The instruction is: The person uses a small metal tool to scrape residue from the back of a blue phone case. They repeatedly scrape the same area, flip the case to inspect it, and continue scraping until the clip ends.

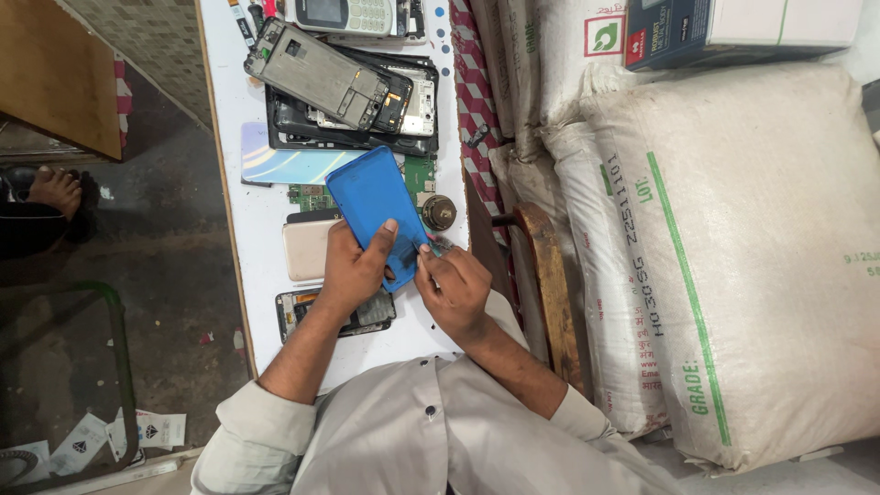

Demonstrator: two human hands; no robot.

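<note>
A phone in a blue case (374,206) is held over the white table (261,101). My left hand (353,266) grips its near end, thumb lying across the blue back. My right hand (451,286) pinches the case's lower right corner with its fingertips. Under my left wrist lies a dismantled phone (298,312) with a cracked face. A beige phone back (304,247) rests just left of my left hand.
Several opened phone frames (344,87), a green circuit board (417,174), a pale blue back cover (284,165) and a small round metal part (438,212) lie further up the table. Large white sacks (733,247) and a wooden chair back (550,284) stand at the right. Someone's foot (55,188) is at the left.
</note>
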